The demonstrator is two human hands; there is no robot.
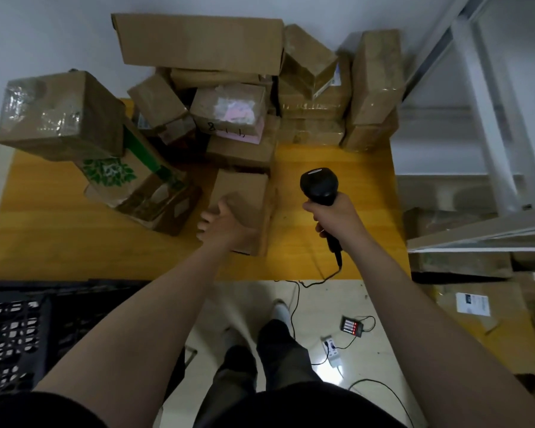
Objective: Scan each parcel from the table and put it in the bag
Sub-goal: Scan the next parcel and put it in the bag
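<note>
Parcels [229, 109] crowded the yellow table's [337, 156] far side; most work seemingly remained.
Right hand [334, 217] gripped the barcode scanner [320, 183]; left hand [226, 225] touched the table's nearest parcel [247, 193], its grasp unclear.

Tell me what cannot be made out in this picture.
Head view.
Barcode of the parcel: none on top; the left hand covers its near corner.
Trigger of the scanner: under the right hand.
White label on the floor box: too blurred.
Black crate: cut by the left edge.
</note>
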